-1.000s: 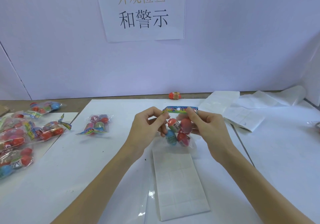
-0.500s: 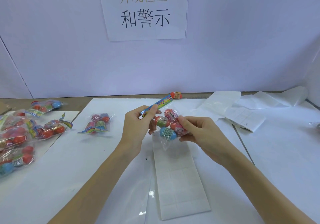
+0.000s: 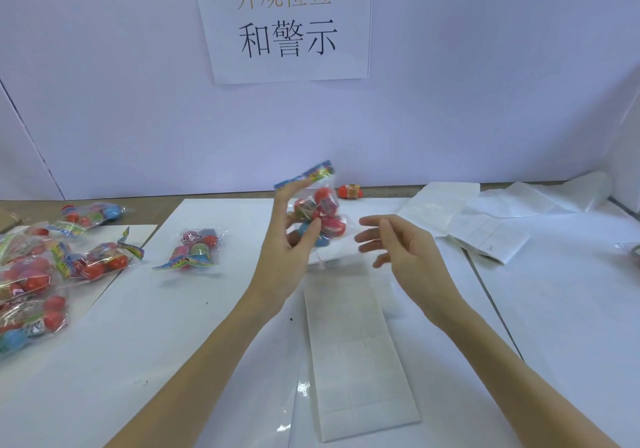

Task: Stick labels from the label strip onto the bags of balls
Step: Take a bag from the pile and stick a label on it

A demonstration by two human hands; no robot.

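Note:
My left hand [image 3: 289, 240] holds a clear bag of red and blue balls [image 3: 320, 212] up above the table, thumb across its front, its colourful header strip tilted up to the right. My right hand [image 3: 398, 243] hovers just right of the bag with fingers spread and relaxed, holding nothing. The white label strip [image 3: 353, 354] lies flat on the table below both hands. Another bag of balls [image 3: 195, 248] lies to the left on the white sheet.
Several bags of balls [image 3: 38, 267] are piled at the far left. A single red ball [image 3: 350, 191] sits by the back wall. Used white backing strips [image 3: 485, 226] lie crumpled at the back right. A paper sign hangs on the wall.
My right hand let go of the bag and drew away to the right, fingers opening. My left hand lifted the bag higher and tilted it upright.

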